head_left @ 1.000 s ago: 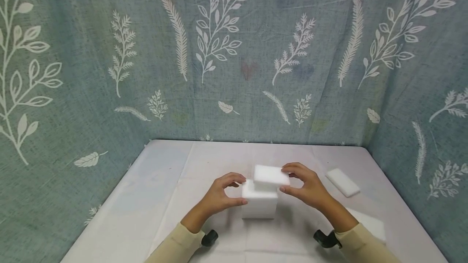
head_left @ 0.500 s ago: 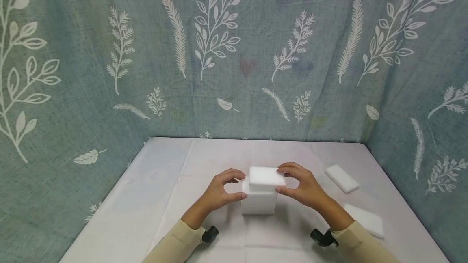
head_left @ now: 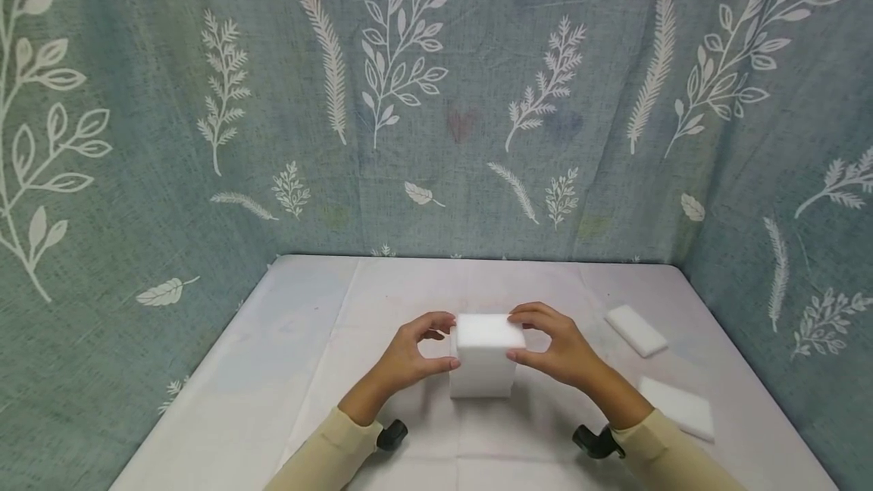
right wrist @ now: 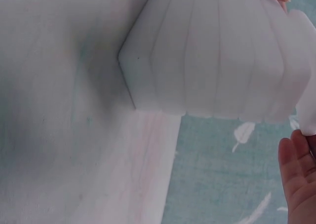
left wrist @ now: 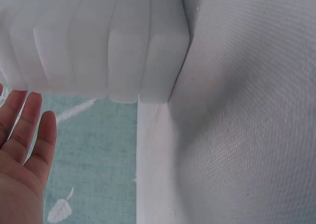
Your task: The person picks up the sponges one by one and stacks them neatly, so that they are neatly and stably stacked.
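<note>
A stack of white melamine sponges [head_left: 480, 379] stands on the table, its several flat layers showing in both wrist views. My right hand [head_left: 555, 343] pinches the top sponge [head_left: 489, 330] by its right end, thumb in front and fingers behind. That sponge sits slightly right of the layers beneath, as the right wrist view shows at its far edge. On the other side, my left hand [head_left: 409, 353] steadies the upper stack, thumb near its front corner and fingers toward the back. In the left wrist view the left fingers [left wrist: 33, 108] reach the stack's upper layers.
Two loose white sponges lie on the table's right: one sponge [head_left: 637, 330] farther back, another sponge [head_left: 677, 408] by the right forearm. The white-covered table [head_left: 327, 392] ends at a leaf-patterned curtain [head_left: 436, 97] behind and at both sides. Dark wrist mounts show below each hand.
My right hand has moved left and slightly down with the top sponge, bringing it from an offset at the right to nearly over the stack. The left hand has barely moved.
</note>
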Motion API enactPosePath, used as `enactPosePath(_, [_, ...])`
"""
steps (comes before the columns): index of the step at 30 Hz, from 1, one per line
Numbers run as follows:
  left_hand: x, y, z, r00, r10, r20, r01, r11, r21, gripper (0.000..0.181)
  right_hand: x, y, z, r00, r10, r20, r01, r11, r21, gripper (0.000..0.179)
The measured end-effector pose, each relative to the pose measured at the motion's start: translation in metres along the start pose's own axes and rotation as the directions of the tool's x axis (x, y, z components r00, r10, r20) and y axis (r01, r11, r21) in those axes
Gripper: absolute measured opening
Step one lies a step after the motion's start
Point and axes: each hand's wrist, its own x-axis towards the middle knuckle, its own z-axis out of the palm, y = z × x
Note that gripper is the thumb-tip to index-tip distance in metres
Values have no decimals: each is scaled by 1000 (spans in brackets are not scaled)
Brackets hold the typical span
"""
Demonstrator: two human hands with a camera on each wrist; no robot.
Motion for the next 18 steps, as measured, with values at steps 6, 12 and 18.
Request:
enactPosePath(6, [-2,-25,2,1000,-16,-14,16,1000,25,61,1,-1,4,1000,-3,5,3,1000,12,42])
enactPosePath(12, [-1,-25,-1,1000,-29,-11,30,999,17,58,2,-1,6,1000,4,19,-4,1000,29,42])
enactPosePath(18, [-2,-23,-1,998,-54,-11,54,999,5,60,2,0,9,1000,17,19,-18,999,39,42])
